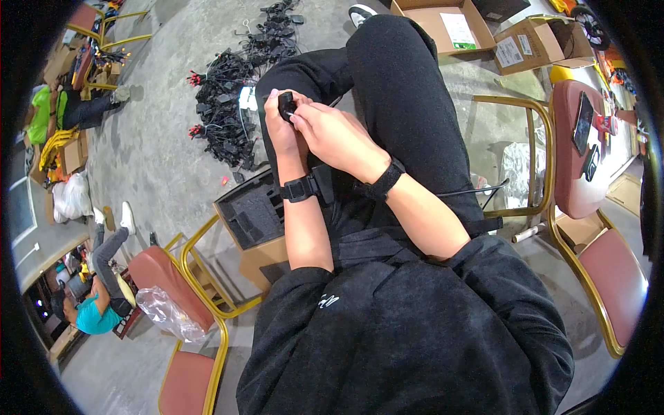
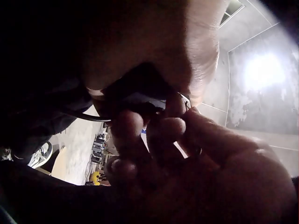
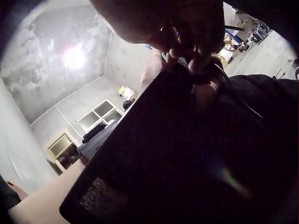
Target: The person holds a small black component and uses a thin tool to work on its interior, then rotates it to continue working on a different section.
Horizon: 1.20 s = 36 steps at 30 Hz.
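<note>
Over the lap, my left hand (image 1: 280,135) grips a small black block-shaped device (image 1: 286,104), its exact kind not clear. My right hand (image 1: 346,138) comes in from the right, and its thumb and finger pinch at the near end of that device. In the left wrist view the curled fingertips (image 2: 128,123) crowd around the dark piece. A thin black cable (image 2: 88,115) runs off from it; the right wrist view also catches this cable (image 3: 238,98). Much of the device is hidden by fingers and shadow.
A heap of black cabled adapters (image 1: 225,104) lies on the floor ahead. An open carton with a black lining (image 1: 252,211) stands beside my left arm. Chairs (image 1: 169,283) flank both sides, a phone (image 1: 583,123) lying on the right one. Cardboard boxes (image 1: 446,24) sit beyond my knees.
</note>
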Each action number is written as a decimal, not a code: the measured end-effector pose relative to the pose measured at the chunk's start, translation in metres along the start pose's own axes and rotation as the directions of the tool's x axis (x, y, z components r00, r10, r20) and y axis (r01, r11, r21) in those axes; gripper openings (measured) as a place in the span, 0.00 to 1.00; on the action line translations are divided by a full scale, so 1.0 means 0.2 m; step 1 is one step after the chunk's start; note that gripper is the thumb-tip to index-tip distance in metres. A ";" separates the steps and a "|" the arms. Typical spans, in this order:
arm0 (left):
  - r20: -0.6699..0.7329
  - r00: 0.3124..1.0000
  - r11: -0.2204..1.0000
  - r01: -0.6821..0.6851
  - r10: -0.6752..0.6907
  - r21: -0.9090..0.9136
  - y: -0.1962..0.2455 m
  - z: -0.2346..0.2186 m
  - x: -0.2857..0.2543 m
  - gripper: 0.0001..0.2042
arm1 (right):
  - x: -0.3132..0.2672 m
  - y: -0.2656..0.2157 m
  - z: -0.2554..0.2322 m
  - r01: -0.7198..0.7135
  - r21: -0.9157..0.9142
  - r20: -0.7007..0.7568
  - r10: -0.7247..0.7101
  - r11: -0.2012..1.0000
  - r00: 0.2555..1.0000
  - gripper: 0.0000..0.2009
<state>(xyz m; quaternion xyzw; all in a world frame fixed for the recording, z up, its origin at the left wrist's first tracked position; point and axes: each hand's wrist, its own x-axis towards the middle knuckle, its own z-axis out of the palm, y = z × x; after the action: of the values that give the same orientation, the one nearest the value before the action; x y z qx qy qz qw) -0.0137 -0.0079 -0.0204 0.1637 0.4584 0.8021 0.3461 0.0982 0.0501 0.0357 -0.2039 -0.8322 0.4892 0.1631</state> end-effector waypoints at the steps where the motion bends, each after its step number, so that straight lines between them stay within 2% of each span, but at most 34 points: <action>1: -0.047 0.999 1.000 0.006 -0.006 0.016 0.00 0.01 0.00 0.23 | 0.00 0.00 0.00 0.040 -0.021 -0.033 -0.041 0.999 0.999 0.09; 3: -0.094 0.995 0.999 0.014 -0.011 0.032 0.01 0.02 -0.01 0.23 | 0.00 0.00 -0.01 0.059 -0.075 -0.029 -0.062 0.995 0.998 0.09; 5: -0.036 0.999 0.999 0.023 -0.022 0.035 0.01 0.00 0.00 0.23 | 0.01 0.00 -0.01 0.079 -0.130 -0.025 -0.082 0.988 0.996 0.09; 8: -0.037 0.999 0.999 0.031 -0.030 0.026 0.00 -0.02 0.01 0.23 | 0.01 0.01 0.00 0.133 -0.156 -0.041 -0.141 0.979 0.989 0.09; 10: -0.035 0.999 1.000 0.024 -0.024 0.004 -0.02 -0.01 0.00 0.23 | 0.00 0.00 -0.01 0.032 -0.054 -0.009 -0.032 0.998 0.999 0.09; 11: -0.033 0.999 1.000 0.017 -0.018 -0.018 -0.02 0.00 0.00 0.23 | 0.00 -0.01 -0.01 0.031 -0.055 -0.010 -0.032 0.998 0.999 0.09; 13: -0.045 0.999 0.998 0.026 -0.028 -0.050 -0.01 0.01 0.00 0.23 | 0.00 -0.02 -0.01 -0.136 0.001 0.096 0.135 0.991 0.986 0.10; 14: -0.057 0.998 0.996 0.034 -0.038 -0.081 0.00 0.02 0.00 0.23 | 0.00 -0.02 -0.01 -0.136 0.001 0.096 0.135 0.991 0.986 0.10; 17: -0.039 0.998 0.986 0.047 -0.054 -0.158 0.00 0.01 0.00 0.20 | 0.00 -0.01 0.00 -0.062 -0.001 0.046 0.062 0.998 0.997 0.12; 19: -0.046 0.998 0.994 0.040 -0.045 -0.102 0.00 0.01 0.00 0.22 | 0.00 -0.01 0.00 0.035 -0.039 -0.024 -0.035 0.999 0.999 0.12; 23: -0.059 0.998 1.000 0.027 -0.027 0.004 0.00 0.00 0.00 0.23 | 0.00 0.00 0.00 0.052 -0.009 -0.057 -0.052 0.999 0.997 0.10; 25: -0.063 0.998 1.000 0.025 -0.025 0.007 0.00 0.00 0.00 0.23 | 0.00 0.00 0.00 0.098 -0.090 -0.096 -0.107 0.991 0.990 0.10; 29: -0.117 0.993 0.999 0.010 -0.006 0.031 0.02 0.04 -0.01 0.23 | 0.00 0.01 0.01 0.119 -0.099 -0.102 -0.129 0.988 0.986 0.10; 30: -0.117 0.993 0.999 0.011 -0.007 0.031 0.01 0.03 0.00 0.23 | 0.00 0.01 0.00 0.079 -0.086 -0.053 -0.083 0.993 0.995 0.10; 32: 0.018 1.000 0.998 0.020 -0.019 -0.059 0.00 0.00 0.01 0.23 | 0.00 -0.01 -0.01 0.037 -0.075 -0.004 -0.037 0.997 0.999 0.10; 34: -0.013 1.000 0.999 0.017 -0.018 -0.027 -0.01 0.00 0.00 0.23 | 0.00 -0.02 -0.02 -0.041 -0.114 0.051 0.047 0.993 0.998 0.13; 36: -0.044 0.999 1.000 0.015 -0.015 0.006 -0.01 0.01 0.00 0.23 | 0.00 -0.03 -0.02 -0.066 -0.104 0.060 0.072 0.992 0.996 0.13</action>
<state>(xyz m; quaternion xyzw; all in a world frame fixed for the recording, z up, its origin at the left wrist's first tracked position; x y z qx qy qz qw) -0.0120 -0.0062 -0.0203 0.1438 0.4695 0.8015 0.3414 0.0985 0.0509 0.0424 -0.2248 -0.8533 0.4578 0.1088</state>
